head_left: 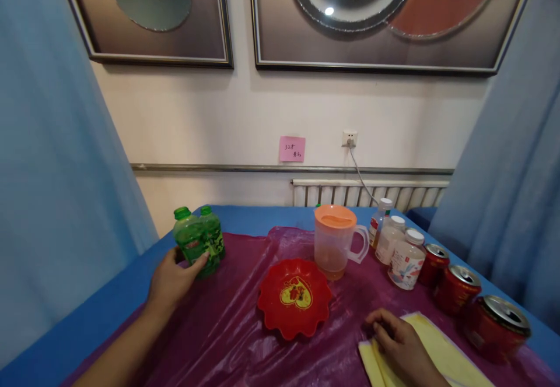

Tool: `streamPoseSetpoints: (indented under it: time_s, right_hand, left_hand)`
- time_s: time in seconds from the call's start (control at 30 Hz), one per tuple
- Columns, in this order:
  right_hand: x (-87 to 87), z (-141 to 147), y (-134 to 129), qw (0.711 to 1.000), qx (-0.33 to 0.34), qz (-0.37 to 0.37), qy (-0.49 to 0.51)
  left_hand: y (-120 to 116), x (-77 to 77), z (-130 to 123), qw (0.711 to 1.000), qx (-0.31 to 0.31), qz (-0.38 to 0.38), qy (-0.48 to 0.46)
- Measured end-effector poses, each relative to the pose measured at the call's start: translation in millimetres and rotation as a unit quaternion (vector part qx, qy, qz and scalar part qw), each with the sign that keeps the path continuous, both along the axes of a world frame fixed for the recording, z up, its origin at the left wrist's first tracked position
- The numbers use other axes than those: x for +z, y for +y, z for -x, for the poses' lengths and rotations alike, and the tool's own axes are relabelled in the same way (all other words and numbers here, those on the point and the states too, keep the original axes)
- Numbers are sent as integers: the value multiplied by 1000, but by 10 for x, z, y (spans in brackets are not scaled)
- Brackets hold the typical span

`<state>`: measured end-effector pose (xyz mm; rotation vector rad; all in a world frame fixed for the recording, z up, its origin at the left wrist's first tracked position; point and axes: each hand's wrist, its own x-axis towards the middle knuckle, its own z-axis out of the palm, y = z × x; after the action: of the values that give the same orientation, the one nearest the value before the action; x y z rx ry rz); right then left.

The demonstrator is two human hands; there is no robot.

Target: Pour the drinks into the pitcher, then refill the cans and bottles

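Observation:
My left hand [175, 279] is closed around a green plastic bottle [190, 241] with a green cap, at the left of the table. A second green bottle [212, 232] stands right behind it, close to touching. My right hand [394, 337] rests on a folded yellow cloth [441, 352] at the lower right, its fingers loosely bent and apart, with nothing seen in them. Between the hands lies a red scalloped plate [273, 299] with a yellow printed design. Just behind it stands a clear pitcher [329, 250] with an orange lid and some amber liquid at the bottom.
Along the right stand several white-capped bottles [406, 261] and a row of red drink cans [457, 288]. A purple plastic sheet [236, 311] covers much of the blue table [245, 215]. Behind are a wall, a radiator [371, 184] and a plugged-in cord; blue curtains hang at both sides.

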<state>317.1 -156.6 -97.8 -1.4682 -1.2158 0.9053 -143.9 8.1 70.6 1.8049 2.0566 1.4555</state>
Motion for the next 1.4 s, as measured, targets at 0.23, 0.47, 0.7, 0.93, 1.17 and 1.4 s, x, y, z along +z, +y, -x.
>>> streamPoseSetpoints:
  time_s: [0.23,0.47,0.7,0.93,1.17,1.4]
  right_hand:
    - [156,11,-17,999,9,-15,-44]
    - [246,80,19,998,-31,-19,-45]
    - [126,121,29,998,-54,10,11]
    - [303,-13,288,981,-163,-91,48]
    - [1011,-119,1037,965,-207,-163,14]
    - [1106,42,1465,961,-204,-183,41]
  left_hand:
    - [-131,198,-975,981,-187,15,-51]
    - [-65,-270,-1435,962,-271,-39,14]
    - [-12,-643,-1362,944,-315,-66,73]
    - [149,-912,-1283,933,-332,-85,108]
    - [95,-938,-1344,938,-327,-67,96]
    - [26,-851,-1348,940,-332,-38,72]
